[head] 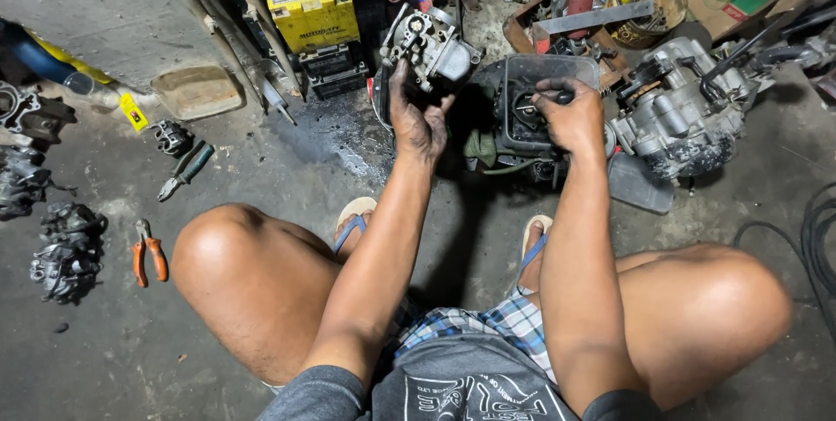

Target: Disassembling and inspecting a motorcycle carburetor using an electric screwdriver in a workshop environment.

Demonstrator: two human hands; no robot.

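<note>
grease covers my left hand [418, 121], fingers wrapped around a metal carburetor [428, 47] held up above the stained concrete floor [261, 168]. my right hand [570, 116] is clenched around a dark tool handle [564, 97], over a black plastic tub [531, 103] beside a grey engine [684, 112]. orange pliers [148, 251] lie well left.

- A carburetor [428, 45] is held up in the left hand [416, 121].
- Right of it, a plastic tub [544, 81] is set beside an engine [684, 107].
- Pliers [149, 251] are laid left of the knee.
</note>
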